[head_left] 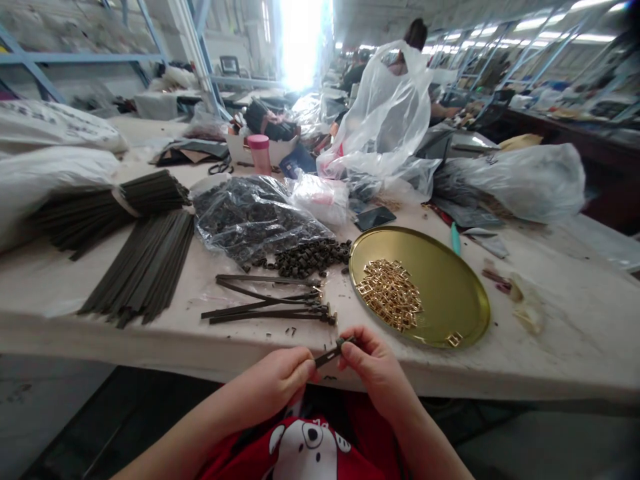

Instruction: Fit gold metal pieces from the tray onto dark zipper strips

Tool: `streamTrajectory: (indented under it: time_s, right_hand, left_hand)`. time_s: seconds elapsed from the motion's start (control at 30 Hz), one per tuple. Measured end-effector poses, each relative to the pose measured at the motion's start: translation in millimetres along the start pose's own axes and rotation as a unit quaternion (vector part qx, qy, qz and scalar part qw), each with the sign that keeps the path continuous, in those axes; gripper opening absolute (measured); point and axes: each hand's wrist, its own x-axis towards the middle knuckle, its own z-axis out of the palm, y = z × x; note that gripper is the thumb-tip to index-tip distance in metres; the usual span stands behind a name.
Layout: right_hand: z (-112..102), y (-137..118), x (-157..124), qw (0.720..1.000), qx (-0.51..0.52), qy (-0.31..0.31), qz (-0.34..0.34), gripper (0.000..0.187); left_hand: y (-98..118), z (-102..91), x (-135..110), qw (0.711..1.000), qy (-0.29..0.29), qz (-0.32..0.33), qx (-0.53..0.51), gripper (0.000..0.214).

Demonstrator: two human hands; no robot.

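My left hand [287, 375] is closed around a narrow dark strap [327, 357] in front of me at the table edge. The strap has a slot near its end. At that end, my right hand [374, 365] pinches the strap between thumb and fingers; a small dark piece like a loop shows there, partly hidden. Several dark straps with gold buckles [273, 308] lie just beyond my hands. Behind them is a pile of small dark loops [313, 259]. To the right, gold buckles [390, 293] are heaped on a round gold tray [453, 280].
Dark straps [143, 267] lie fanned at the left beside a tied bundle [120, 200]. A clear bag of dark pieces [250, 213] sits in the middle. Farther back are a pink-lidded jar [260, 155], scissors [220, 167] and a translucent plastic bag [385, 120].
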Motion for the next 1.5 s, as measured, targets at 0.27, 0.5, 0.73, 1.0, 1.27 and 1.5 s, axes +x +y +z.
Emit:
streamTrajectory:
  time_s: [0.27,0.5,0.73,1.0,1.27,1.5]
  right_hand:
    - [33,18,2,0.999,-0.017,-0.006,-0.045,0.022]
    - [1,-8,21,0.927,-0.338,-0.054,-0.153,0.017]
    - [-73,-54,92,0.681,-0.705,0.065,-0.190,0.017]
    - [-85,-56,120,0.685,-0.713,0.028,-0.148,0.008]
    - [-81,-58,116,0.742,-0.651,0.048,-0.153,0.009]
    - [-30,-57,67,0.901,-0.407,0.000,-0.149,0.019]
  left_hand:
    - [-14,4.6,6,0.994,0.077,0.018,-0.079,0.030]
    - [-23,-4.1,19,0.987,0.113,0.025,-0.114,0.028]
    - [-25,-5.7,25,0.968,0.096,-0.042,-0.230,0.034]
    - [-26,-2.2,31,0.953,0.061,-0.094,-0.283,0.029]
    - [-18,5.9,29,0.964,0.061,-0.077,-0.247,0.011]
    - [-5,2.9,21,0.963,0.146,-0.017,-0.224,0.015]
